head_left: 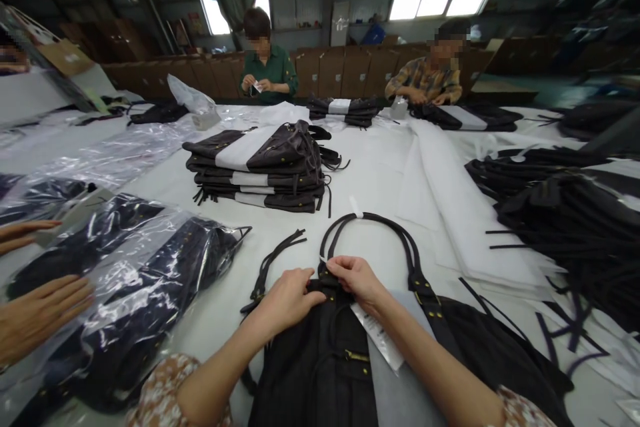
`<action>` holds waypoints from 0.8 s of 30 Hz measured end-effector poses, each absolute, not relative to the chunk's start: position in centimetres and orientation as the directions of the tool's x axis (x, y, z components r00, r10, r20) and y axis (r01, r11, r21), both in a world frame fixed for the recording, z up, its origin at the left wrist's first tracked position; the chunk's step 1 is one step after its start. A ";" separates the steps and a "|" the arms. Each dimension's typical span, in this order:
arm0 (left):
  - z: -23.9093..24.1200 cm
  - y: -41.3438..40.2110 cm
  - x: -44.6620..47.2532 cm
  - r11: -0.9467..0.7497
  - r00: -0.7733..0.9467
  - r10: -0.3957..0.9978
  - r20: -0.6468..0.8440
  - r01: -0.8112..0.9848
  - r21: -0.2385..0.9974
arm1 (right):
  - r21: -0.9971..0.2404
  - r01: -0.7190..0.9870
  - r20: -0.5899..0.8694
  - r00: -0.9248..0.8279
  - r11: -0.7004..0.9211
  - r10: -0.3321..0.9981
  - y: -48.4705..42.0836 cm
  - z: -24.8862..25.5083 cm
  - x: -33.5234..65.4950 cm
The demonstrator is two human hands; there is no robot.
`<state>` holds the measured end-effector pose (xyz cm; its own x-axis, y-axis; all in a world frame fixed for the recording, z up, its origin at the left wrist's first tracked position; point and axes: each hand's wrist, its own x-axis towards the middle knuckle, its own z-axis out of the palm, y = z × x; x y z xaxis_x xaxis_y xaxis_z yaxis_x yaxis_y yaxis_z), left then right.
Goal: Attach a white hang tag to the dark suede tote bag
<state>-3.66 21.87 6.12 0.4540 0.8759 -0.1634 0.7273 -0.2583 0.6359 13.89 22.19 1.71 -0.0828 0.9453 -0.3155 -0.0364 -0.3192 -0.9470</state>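
Observation:
A dark bag [320,367] lies flat on the white table [380,173] right in front of me, its two looped handles [370,227] stretched away from me. My left hand [287,300] is closed, pinching the bag's top edge near the handle base. My right hand [355,280] is also closed, pinching the same top edge beside a small white slip. A white paper tag [377,337] and a grey sheet lie on the bag under my right forearm.
A stack of folded dark bags [260,170] sits mid-table. Bagged items in clear plastic [145,293] lie at left, pressed by another person's hands [40,313]. Loose black straps [565,213] pile at right. Two people work at the far side.

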 end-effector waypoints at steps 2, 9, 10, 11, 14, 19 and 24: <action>4.7 22.9 -2.6 -0.258 0.484 0.855 -0.185 0.707 0.659 | -0.954 -0.078 -0.284 -0.072 -0.289 0.956 21.8 2.0 14.3; 3.1 23.6 -1.7 -0.211 0.558 0.810 -0.180 0.563 0.799 | -0.962 -0.102 -0.250 -0.034 -0.252 0.968 22.0 2.6 15.1; 2.9 23.7 -1.8 -0.184 0.539 0.821 -0.185 0.558 0.809 | -0.968 -0.063 -0.242 -0.019 -0.243 0.970 21.7 2.9 15.1; 2.6 23.8 -1.8 -0.155 0.520 0.832 -0.192 0.551 0.820 | -0.974 0.013 -0.226 0.006 -0.226 0.974 21.3 3.1 15.2; 1.7 24.1 -1.6 -0.074 0.500 0.839 -0.217 0.498 0.864 | -0.924 0.357 -0.121 0.072 -0.139 0.990 19.0 4.1 15.2; 1.1 24.5 -1.5 0.055 0.531 0.804 -0.269 0.383 0.922 | -0.693 0.720 -0.007 0.045 -0.037 0.999 15.4 4.7 14.8; 1.7 24.3 -1.8 0.114 0.564 0.779 -0.274 0.303 0.946 | -0.529 0.845 -0.064 0.047 -0.074 0.997 15.8 4.4 14.0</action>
